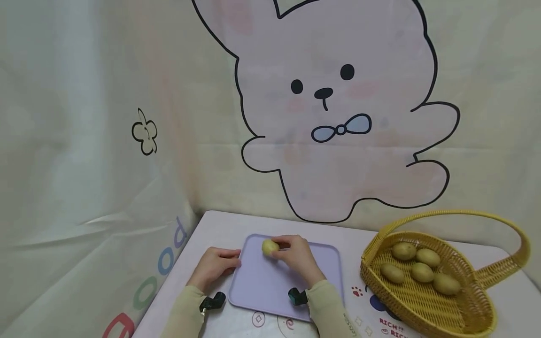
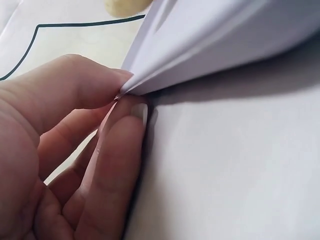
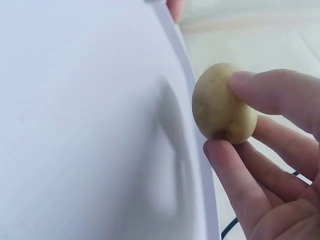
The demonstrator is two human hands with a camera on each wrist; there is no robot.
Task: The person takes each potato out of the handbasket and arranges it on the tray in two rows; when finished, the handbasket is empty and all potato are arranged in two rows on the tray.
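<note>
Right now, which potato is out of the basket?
The potato held in the right hand, over the purple tray. The other five potatoes all lie inside the yellow basket.

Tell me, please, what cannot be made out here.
- Head: right side of the potato, covered by the right hand.
- Head: near end of the basket, cut by the bottom edge.
- Left wrist: most of the potato, cut by the top edge.
- Right wrist: most of the left hand, cut by the top edge.
</note>
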